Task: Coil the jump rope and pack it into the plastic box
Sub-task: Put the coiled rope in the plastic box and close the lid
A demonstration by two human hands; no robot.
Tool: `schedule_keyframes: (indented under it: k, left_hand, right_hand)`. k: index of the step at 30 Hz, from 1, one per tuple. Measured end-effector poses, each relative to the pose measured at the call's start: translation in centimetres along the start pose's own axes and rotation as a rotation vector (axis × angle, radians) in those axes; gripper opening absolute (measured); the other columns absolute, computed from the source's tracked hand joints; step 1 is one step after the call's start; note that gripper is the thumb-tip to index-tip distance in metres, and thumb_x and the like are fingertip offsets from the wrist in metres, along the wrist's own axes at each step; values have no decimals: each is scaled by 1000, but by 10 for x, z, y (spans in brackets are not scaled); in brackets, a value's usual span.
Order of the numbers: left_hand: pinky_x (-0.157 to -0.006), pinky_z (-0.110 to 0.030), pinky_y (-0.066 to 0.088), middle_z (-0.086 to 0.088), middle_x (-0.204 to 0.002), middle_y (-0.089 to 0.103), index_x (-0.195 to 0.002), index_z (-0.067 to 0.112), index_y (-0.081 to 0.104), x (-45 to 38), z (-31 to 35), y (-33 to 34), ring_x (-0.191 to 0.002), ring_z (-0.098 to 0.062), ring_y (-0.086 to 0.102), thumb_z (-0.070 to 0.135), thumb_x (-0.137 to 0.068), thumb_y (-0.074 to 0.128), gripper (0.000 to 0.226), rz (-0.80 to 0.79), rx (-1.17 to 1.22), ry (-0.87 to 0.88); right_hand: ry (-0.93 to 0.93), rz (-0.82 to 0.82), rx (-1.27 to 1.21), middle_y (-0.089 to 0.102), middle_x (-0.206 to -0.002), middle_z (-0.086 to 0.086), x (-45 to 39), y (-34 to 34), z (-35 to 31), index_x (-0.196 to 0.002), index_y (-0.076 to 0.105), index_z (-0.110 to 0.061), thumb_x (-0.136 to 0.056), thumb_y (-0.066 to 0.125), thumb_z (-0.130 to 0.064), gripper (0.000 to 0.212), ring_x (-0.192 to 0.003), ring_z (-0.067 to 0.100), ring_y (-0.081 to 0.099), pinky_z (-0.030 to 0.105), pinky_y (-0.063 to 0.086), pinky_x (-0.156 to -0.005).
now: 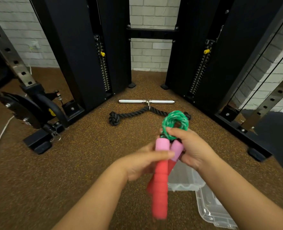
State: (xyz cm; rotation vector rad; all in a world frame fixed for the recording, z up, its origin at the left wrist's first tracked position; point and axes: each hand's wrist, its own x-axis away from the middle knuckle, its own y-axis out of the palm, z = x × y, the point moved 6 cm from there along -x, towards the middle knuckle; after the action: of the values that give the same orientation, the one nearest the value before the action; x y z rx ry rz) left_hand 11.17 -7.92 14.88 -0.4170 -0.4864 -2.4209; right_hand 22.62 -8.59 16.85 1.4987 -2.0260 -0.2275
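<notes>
You've got the jump rope (169, 143) bundled up in both hands, and it looks as if the coiling step is all but finished. The green cord (175, 124) sits as a tight ring just above your right hand (193, 149), and the two foam handles (160, 176) hang side by side below your grip, pink at the top, red lower down. The nearer handle is blurred, so I'd guess it's swinging.

Your right hand is closed around the bundle where cord meets handles, thumb pressed over the base of the coil, fingers wrapped behind. Your left hand (144, 161) comes in from the other side, thumb laid across the pink section of the nearer handle; whether the fingers behind are fully clamped, I can't tell. Both forearms reach forward and converge, wrists slightly bent inward, holding everything above the floor.

The clear plastic box (185, 179) waits open on the brown gym floor (71, 163), directly below and just to the right of your grip, its lid (214, 209) lying nearer to you. Beyond your hands, a black triceps rope (129, 114) and a chrome bar (146, 101) rest on the floor, well apart from the box.

Next move, as I judge it: keep that thumb pinning the coil so it doesn't spring loose, fold the handles in alongside the ring, and lower the whole bundle straight down into the box. The long handles may be the awkward bit for fit.
</notes>
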Motion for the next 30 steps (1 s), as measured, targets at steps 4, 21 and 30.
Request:
schedule_keyframes:
  k: [4, 21, 30]
  left_hand:
    - [-81, -33, 55, -20, -122, 65, -118, 10, 58, -13, -30, 17, -98, -25, 64, 20, -69, 76, 53, -60, -31, -93]
    - [-76, -29, 56, 0, -99, 67, -109, 26, 54, -148, -111, 25, -86, -12, 63, 15, -84, 68, 31, 130, -29, -43]
    - [-45, -24, 49, 2, -61, 64, -105, 5, 60, -233, -187, 37, -44, -6, 60, 6, -61, 75, 46, 350, 152, -330]
  right_hand:
    - [101, 164, -114, 70, -67, 12, -14, -38, -11, -101, 59, -1, -86, 58, -7, 16, -56, 23, 69, 38, 59, -53]
    - [191, 372, 76, 62, -96, 23, -126, -165, 16, -107, 55, -1, -86, 56, 1, 21, -76, 30, 63, 43, 59, -58]
    - [93, 238, 398, 65, -88, 14, -192, -196, 58, -97, 61, -11, -84, 56, 8, 23, -75, 25, 62, 39, 55, -73]
